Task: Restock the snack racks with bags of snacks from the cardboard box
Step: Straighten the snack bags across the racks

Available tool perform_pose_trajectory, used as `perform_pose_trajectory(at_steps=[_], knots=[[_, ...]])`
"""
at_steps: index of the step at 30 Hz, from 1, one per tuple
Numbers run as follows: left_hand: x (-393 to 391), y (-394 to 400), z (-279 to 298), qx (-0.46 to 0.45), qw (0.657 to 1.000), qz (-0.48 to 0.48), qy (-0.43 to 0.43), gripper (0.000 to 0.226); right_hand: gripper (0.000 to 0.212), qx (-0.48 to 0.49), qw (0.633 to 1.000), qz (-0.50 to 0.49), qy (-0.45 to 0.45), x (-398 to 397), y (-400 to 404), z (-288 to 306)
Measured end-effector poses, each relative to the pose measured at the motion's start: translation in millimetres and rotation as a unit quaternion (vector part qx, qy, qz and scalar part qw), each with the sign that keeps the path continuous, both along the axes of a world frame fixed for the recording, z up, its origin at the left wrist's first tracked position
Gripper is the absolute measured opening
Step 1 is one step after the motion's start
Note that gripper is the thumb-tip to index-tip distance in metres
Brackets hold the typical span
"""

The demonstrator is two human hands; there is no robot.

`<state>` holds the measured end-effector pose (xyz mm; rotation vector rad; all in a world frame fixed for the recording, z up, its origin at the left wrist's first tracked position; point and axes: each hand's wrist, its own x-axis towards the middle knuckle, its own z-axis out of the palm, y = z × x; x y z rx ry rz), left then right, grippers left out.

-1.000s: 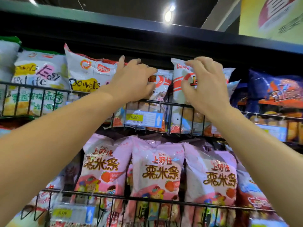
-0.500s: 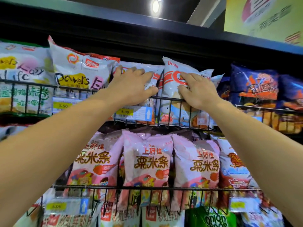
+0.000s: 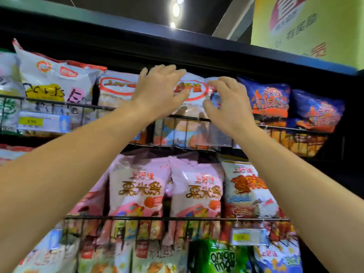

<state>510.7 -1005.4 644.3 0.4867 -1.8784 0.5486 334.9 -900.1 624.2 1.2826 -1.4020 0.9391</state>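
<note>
Nearest, a green "onion rings" bag (image 3: 222, 257) sits lowest; above it, pink bags (image 3: 137, 186). Farther up, the left hand (image 3: 157, 91) and right hand (image 3: 228, 103), fingers loosely curled, touch a white red-oval snack bag (image 3: 189, 107) standing in the black wire top rack (image 3: 59, 107), just under the dark shelf edge (image 3: 197, 48); "5.50" tag (image 3: 32, 121) far left.

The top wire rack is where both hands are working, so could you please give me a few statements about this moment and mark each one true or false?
1. Both hands are raised to the top wire rack. True.
2. The left hand rests on a white bag with a red oval. True.
3. The bags right of the right hand are green. False: blue bags sit there.
4. The pink bags stand in the rack below the hands. True.
5. The green onion rings bag sits on the top rack. False: it is at the bottom of the view.
</note>
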Motion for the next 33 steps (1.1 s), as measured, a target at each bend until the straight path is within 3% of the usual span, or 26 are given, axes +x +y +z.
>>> perform_pose_trajectory(at_steps=[8, 12, 15, 19, 24, 30, 33], knots=[[-151, 90, -14, -0.036, 0.997, -0.064, -0.009, 0.078, 0.058, -0.016, 0.996, -0.033, -0.080, -154, 116, -24], [-222, 127, -17, 0.004, 1.000, 0.012, -0.025, 0.073, 0.063, -0.006, 0.988, -0.090, -0.124, -231, 146, -20], [-256, 140, -13, 0.092, 0.993, 0.063, -0.032, 0.077, 0.071, 0.046, 0.977, -0.124, -0.166, -268, 145, -15], [-278, 133, -4, 0.116, 0.988, 0.097, -0.035, 0.082, 0.081, 0.129, 0.963, -0.096, -0.218, -283, 132, -1], [-270, 104, 16, 0.130, 0.988, 0.066, -0.047, 0.088, 0.085, 0.175, 0.965, -0.028, -0.192, -293, 113, 24], [-270, 103, 25, 0.113, 0.986, 0.095, -0.073, 0.094, 0.077, 0.116, 0.983, -0.015, -0.141, -302, 133, 32], [-279, 116, 18, 0.099, 0.983, 0.136, -0.073, 0.090, 0.077, 0.108, 0.985, -0.054, -0.120, -295, 135, 31]])
